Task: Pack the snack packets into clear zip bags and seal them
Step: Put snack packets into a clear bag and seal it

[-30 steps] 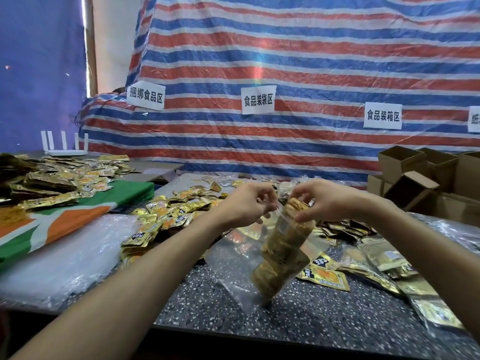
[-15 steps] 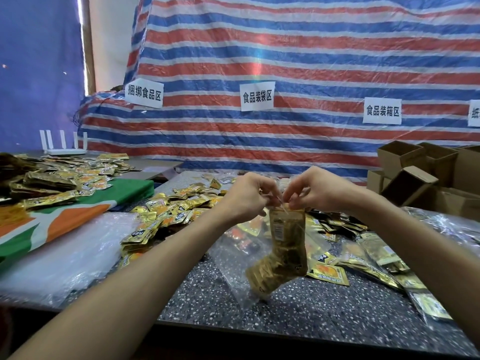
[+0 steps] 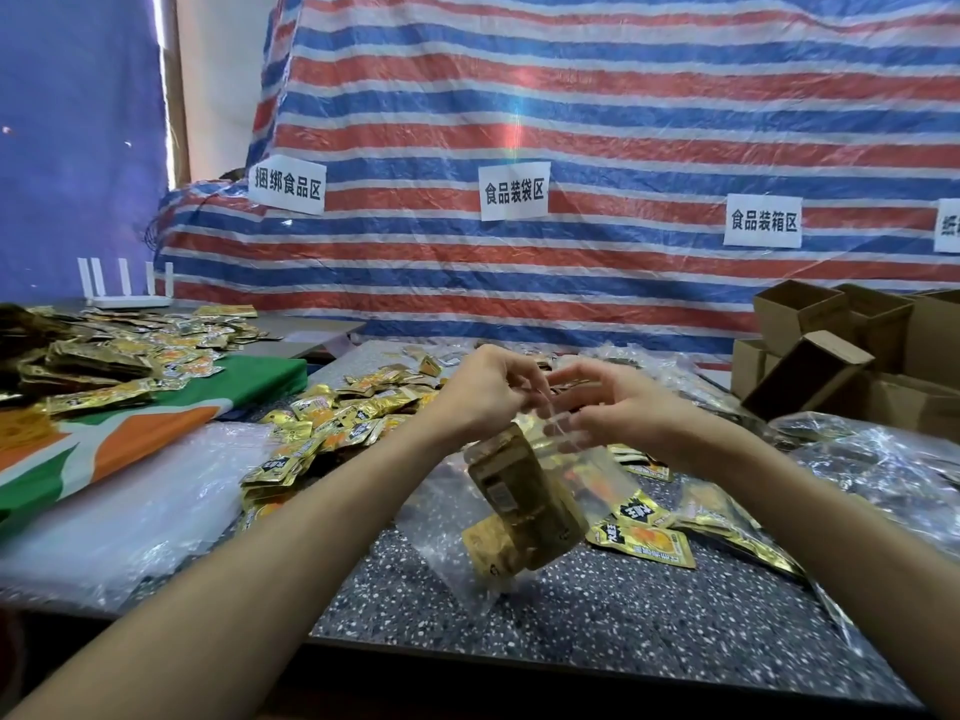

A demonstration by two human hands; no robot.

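Note:
A clear zip bag [image 3: 447, 517] hangs above the speckled table [image 3: 597, 615], holding a stack of gold snack packets [image 3: 524, 504] inside it. My left hand [image 3: 488, 392] pinches the bag's top edge at the left. My right hand [image 3: 613, 407] has its fingers on the same top strip just to the right; the hands are almost touching. Loose gold and orange snack packets [image 3: 332, 418] lie heaped on the table behind and left of the bag, and more packets [image 3: 649, 543] lie to its right.
A pile of empty clear bags [image 3: 119, 501] lies at the left front. A green, orange and white cloth [image 3: 156, 423] carries more packets at far left. Open cardboard boxes [image 3: 831, 350] stand at back right. Crumpled plastic [image 3: 893, 459] lies at the right. A striped tarp hangs behind.
The bag has swung so the packet stack tilts the other way, and it hangs slightly lower. My right hand's fingers have spread along the top strip; both hands stay at the bag's mouth.

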